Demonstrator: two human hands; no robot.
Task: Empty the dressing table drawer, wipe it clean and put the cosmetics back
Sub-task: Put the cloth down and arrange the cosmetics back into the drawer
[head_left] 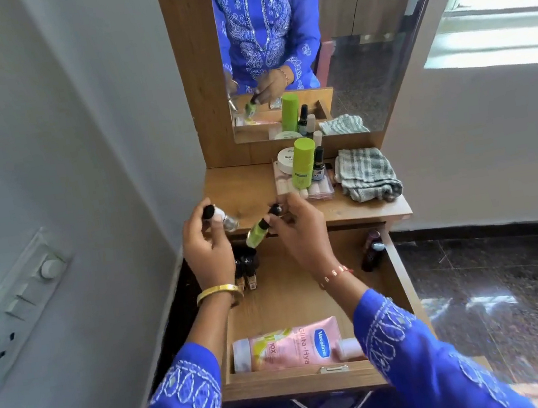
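Blue sleeves [189, 384] (white embroidery); gold bangle [218, 293] left, beaded bracelet [334, 272] right.

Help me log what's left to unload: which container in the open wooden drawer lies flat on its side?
The pink Vaseline lotion tube, lying flat at the wooden drawer's front edge. The dark bottles at the back left appear to stand upright.

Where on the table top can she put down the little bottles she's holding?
The bare wood on the tabletop left of the green bottle, between the mirror panel and her hands. The right side is crowded: jars, bottles and the checked cloth.
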